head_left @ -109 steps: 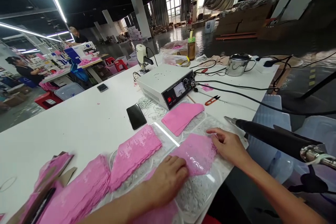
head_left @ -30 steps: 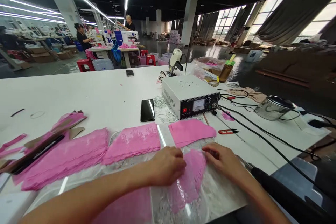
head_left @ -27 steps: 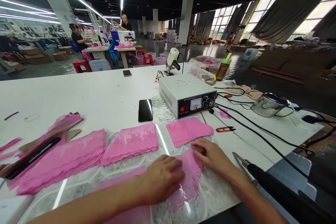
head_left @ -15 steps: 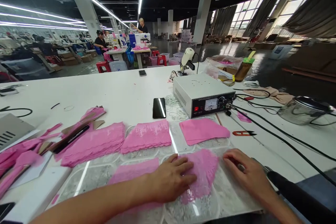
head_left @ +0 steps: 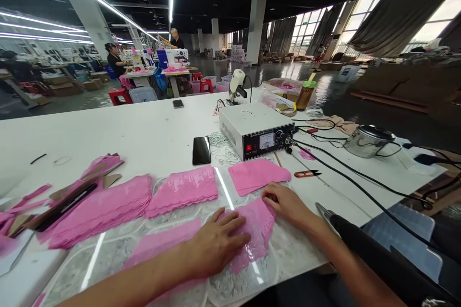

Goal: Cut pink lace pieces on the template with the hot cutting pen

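My left hand [head_left: 219, 244] lies flat with spread fingers on a thin pink lace fabric piece [head_left: 252, 235], pressing it to the clear patterned mat [head_left: 288, 249]. At that piece's upper right corner, my right hand [head_left: 288, 204] has its fingers closed on the edge. Another pink piece [head_left: 162, 237] is partly covered by my left forearm. Beyond my hands lie a plain pink fabric piece [head_left: 257, 175], a pink lace stack [head_left: 185, 184] and a thicker lace stack [head_left: 108, 208]. A black-handled tool with a metal tip [head_left: 333, 218] rests beside my right forearm.
Behind the fabric stand a grey box with a meter [head_left: 257, 129] and a phone [head_left: 201, 150]. Orange-handled thread snips [head_left: 306, 173], a glass pot [head_left: 369, 141] and black cables [head_left: 342, 160] are to the right. Pink strips [head_left: 32, 201] lie left. Co-workers sit and stand far off.
My right hand has moved from beside the lace piece to its upper right corner and closed on the edge. My left hand stays on the fabric. The view has swung to the right.
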A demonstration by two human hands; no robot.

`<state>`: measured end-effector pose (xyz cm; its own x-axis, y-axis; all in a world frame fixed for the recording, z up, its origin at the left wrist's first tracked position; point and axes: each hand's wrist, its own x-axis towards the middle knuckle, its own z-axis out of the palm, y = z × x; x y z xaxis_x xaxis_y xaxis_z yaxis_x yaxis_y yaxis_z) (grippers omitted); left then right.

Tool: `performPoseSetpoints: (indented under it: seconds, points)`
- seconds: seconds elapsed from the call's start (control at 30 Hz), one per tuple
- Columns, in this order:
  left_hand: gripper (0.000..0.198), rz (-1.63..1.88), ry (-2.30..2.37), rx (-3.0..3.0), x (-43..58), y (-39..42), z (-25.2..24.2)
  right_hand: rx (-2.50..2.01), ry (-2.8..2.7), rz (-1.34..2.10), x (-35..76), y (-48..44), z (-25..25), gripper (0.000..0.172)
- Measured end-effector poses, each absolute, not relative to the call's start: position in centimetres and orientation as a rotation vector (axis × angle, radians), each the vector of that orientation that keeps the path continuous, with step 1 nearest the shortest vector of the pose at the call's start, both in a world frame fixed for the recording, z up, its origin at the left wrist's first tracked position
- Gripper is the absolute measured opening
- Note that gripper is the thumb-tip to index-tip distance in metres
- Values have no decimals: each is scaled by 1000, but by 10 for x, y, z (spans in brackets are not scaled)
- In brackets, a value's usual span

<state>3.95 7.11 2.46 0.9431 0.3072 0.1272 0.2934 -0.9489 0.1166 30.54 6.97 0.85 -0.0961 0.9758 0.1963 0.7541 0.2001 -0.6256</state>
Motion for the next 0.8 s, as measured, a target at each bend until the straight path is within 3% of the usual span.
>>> performPoseSetpoints:
  seconds: [0.2,0.4,0.8]
  points:
    - [29,235,477,2975,39,70,23,-1625,-1886,454,317,54,3,18]
    - [28,252,483,2965,39,70,24,-1663,-1895,477,309,63,6,7]
    - [28,240,492,2947,38,69,23,-1587,-1736,367,339,1,-3,20]
